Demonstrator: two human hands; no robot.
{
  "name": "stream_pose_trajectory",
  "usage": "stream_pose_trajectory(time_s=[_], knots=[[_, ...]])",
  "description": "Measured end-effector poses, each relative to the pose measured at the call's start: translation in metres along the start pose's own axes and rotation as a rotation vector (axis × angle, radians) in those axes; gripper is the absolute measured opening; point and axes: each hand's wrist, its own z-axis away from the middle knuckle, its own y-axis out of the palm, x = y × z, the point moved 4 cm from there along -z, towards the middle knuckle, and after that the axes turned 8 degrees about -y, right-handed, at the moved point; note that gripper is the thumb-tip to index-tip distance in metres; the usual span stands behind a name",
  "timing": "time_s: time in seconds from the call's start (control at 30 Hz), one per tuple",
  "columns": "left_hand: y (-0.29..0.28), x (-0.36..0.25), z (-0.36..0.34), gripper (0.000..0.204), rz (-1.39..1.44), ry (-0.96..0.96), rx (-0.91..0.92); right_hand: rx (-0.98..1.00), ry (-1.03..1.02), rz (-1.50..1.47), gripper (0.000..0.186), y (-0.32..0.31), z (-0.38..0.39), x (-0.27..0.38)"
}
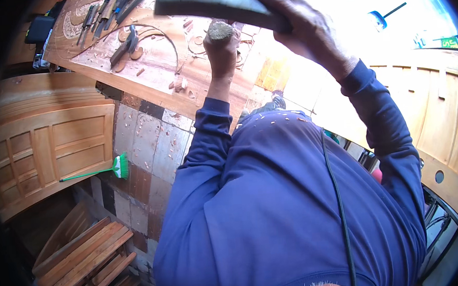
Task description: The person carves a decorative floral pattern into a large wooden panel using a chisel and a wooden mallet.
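Note:
My left hand (220,58) is closed round an upright chisel, whose worn, frayed handle end (221,31) sticks up above the fist. The blade is hidden below the hand. Higher up, my right hand (308,28) grips a heavy dark block-shaped wooden mallet (211,3), raised above the chisel and apart from it. Beneath both hands lies a wooden panel (195,73) with carved curves and loose chips on its surface. Strong light washes out the panel's right side.
Several chisels (107,16) lie at the far left of the panel, with a hammer (125,48) nearer. Panelled wooden doors (79,129) stand at left, by a green broom (119,166) on the tiled floor. A slatted wooden bench (85,254) sits lower left; another wooden door (439,112) lies at right.

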Motion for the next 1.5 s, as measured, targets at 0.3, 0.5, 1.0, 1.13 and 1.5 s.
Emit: stream_pose_trajectory(time_s=[0.3,0.5,1.0,1.13,1.5], knots=[[-0.043,-0.005,-0.022,0.016,0.475,-0.166,-0.188,0.023,0.445,-0.186,0.088,0.006,0.087,-0.028],[0.007,-0.014,-0.008,0.021,0.184,-0.062,0.039,-0.156,0.678,-0.474,0.085,0.002,0.139,-0.025],[0.019,-0.008,-0.013,0.015,0.098,-0.148,0.148,-0.733,0.493,-0.520,0.031,-0.065,0.059,-0.019],[0.016,-0.001,-0.016,0.011,-0.068,-0.111,0.178,-0.051,0.176,-0.337,0.058,-0.008,0.043,-0.029],[0.007,-0.017,-0.017,0.014,-0.118,-0.122,0.189,0.102,0.186,-0.033,0.085,0.019,0.075,-0.010]])
